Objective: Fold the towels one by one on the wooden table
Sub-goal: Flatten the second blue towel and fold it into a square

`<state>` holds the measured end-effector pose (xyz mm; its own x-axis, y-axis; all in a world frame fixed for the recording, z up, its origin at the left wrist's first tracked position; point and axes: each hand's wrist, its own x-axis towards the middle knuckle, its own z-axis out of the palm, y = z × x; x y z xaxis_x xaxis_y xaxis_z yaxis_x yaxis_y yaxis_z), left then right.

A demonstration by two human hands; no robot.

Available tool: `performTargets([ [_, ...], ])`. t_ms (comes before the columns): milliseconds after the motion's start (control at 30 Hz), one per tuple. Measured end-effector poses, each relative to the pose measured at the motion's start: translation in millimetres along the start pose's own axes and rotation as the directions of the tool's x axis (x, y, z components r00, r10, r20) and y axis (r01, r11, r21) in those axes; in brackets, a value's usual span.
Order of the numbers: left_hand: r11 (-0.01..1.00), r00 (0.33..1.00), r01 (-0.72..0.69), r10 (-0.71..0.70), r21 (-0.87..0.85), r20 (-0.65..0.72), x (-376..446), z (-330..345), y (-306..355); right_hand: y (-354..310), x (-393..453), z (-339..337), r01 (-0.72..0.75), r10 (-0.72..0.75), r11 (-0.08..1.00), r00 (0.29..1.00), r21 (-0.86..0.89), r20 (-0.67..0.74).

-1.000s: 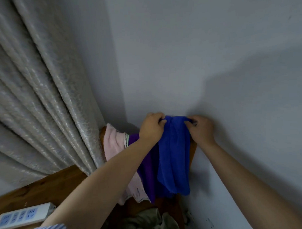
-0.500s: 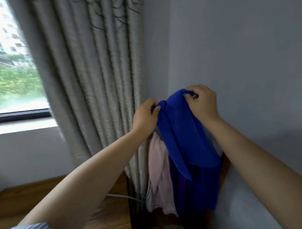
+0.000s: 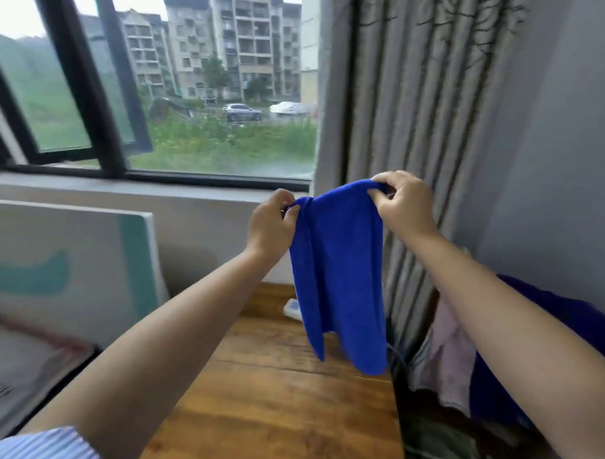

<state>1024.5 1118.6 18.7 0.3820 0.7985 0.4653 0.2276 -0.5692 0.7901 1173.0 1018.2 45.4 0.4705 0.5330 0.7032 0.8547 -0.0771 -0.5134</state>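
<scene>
No legible txt anywhere.

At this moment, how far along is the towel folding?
Done: no folded towel shows on the wooden table. In hand: both hands, left and right, pinch the top corners of a bright blue towel hanging unfolded above it. Left: this one, plus pale pink and dark blue cloths draped at right.

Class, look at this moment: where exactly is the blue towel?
In the head view, the blue towel hangs in the air right of centre, pinched at its top corners by the left hand and right hand, above the wooden table, beside the curtain.
</scene>
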Motion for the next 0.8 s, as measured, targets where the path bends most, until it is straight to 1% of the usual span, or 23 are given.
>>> performTargets([
  [67,0.998,0.998,0.057,-0.057,0.037,-0.005,-11,-30,-25,-16,-15,28,-0.012,0.011,1.000,0.997,0.010,0.080],
  [133,0.990,0.995,0.095,-0.097,0.104,0.015,-21,-50,-48,-22,-28,48,-0.020,0.024,1.000,0.986,-0.021,0.168],
  [167,0.981,0.991,0.132,-0.133,0.145,0.003,-28,-67,-66,-27,-36,67,-0.016,0.024,0.999,0.972,-0.037,0.234],
  [233,0.964,0.980,0.196,-0.196,0.181,-0.018,-36,-85,-98,-30,-47,93,-0.031,0.050,0.997,0.947,-0.064,0.317],
  [333,0.942,0.959,0.281,-0.281,0.184,-0.029,-43,-98,-137,-28,-55,130,-0.054,0.085,0.995,0.903,-0.085,0.421],
  [400,0.921,0.940,0.342,-0.340,0.188,-0.045,-40,-101,-160,-29,-55,158,-0.053,0.084,0.995,0.885,-0.080,0.458],
  [433,0.915,0.932,0.362,-0.358,0.175,-0.058,-40,-100,-165,-29,-56,162,-0.045,0.074,0.996,0.891,-0.075,0.447],
  [467,0.907,0.922,0.387,-0.379,0.166,-0.078,-30,-101,-180,-30,-52,182,-0.041,0.065,0.997,0.898,-0.064,0.435],
  [533,0.904,0.906,0.417,-0.406,0.091,-0.120,-23,-105,-194,-34,-52,198,-0.017,0.029,0.999,0.913,-0.033,0.407],
  [633,0.855,0.852,0.514,-0.500,0.066,-0.155,0,-104,-235,-29,-54,244,-0.016,-0.005,0.999,0.900,0.045,0.436],
  [700,0.795,0.801,0.597,-0.583,0.107,-0.139,-1,-103,-264,-19,-72,273,-0.025,-0.021,0.997,0.850,0.079,0.527],
  [800,0.686,0.723,0.684,-0.684,0.247,-0.101,-9,-100,-308,-5,-107,314,-0.065,0.014,0.997,0.729,0.049,0.684],
])
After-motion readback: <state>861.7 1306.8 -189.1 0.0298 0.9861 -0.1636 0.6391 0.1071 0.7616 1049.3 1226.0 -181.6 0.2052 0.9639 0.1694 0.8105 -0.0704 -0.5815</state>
